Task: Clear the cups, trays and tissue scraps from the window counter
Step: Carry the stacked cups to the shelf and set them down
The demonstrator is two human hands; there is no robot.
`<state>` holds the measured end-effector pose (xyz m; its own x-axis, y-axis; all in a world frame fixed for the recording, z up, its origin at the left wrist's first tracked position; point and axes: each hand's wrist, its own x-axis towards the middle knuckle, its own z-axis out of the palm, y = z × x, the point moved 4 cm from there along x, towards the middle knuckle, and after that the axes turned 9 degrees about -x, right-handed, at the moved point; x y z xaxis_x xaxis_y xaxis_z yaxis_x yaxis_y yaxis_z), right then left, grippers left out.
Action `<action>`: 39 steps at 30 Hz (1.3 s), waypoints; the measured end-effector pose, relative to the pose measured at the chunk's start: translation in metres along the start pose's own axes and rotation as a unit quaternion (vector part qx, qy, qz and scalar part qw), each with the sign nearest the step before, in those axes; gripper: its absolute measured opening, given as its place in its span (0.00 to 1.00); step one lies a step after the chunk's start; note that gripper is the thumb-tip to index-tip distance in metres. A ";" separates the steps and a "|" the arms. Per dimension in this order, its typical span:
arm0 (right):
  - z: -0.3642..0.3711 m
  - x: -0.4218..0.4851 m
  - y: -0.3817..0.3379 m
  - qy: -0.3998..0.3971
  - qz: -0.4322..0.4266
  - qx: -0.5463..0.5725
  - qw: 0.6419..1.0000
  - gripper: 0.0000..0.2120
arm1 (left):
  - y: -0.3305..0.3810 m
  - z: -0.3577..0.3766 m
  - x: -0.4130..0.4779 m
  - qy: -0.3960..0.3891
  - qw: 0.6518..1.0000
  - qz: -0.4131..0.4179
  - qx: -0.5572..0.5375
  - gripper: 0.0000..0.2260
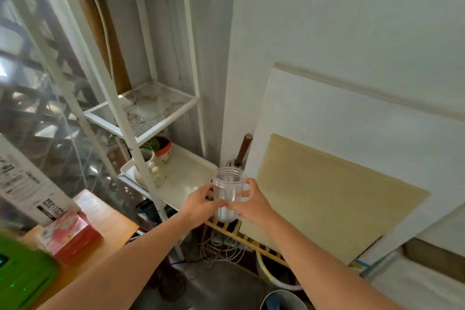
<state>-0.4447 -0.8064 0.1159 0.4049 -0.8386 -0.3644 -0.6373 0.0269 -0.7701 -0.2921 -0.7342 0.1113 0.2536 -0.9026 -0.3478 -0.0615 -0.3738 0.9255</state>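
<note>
Hands meet in the lower middle of the head view, both bare forearms reaching in from the bottom edge. The left hand (201,202) and the right hand (253,205) hold a clear plastic cup (229,187) with a ridged rim between them. The cup is upright in the air, clear of any surface. The left fingers (209,187) curl round its left side and the right fingers round its right side, while the thumbs nearly touch low on the near wall. Something white lies in the cup's bottom, but what it is cannot be told.

Behind the cup, a white tray (187,175) lies on the lowest level of a white metal shelf rack (141,118) that fills the upper left of the frame. A small green plant in a red-and-white pot (164,148) stands at the tray's far end. At lower left, a light wooden surface (110,221) carries a red box (73,234) and a blurred green object (22,277). A pale beige board (327,199) leans against the white wall on the right. Loose white cables (221,249) lie on the floor below the hands.
</note>
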 end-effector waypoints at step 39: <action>0.179 0.317 0.013 -0.165 -0.037 -0.064 0.983 0.38 | -0.161 -0.116 0.249 0.250 0.952 -0.159 -0.080 0.27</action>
<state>-0.2072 -0.9745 -0.1040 0.6306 -0.6122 -0.4769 -0.6672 -0.1138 -0.7361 -0.1074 -0.8742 -0.1072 0.6655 -0.5191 -0.5364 0.2325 -0.5387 0.8098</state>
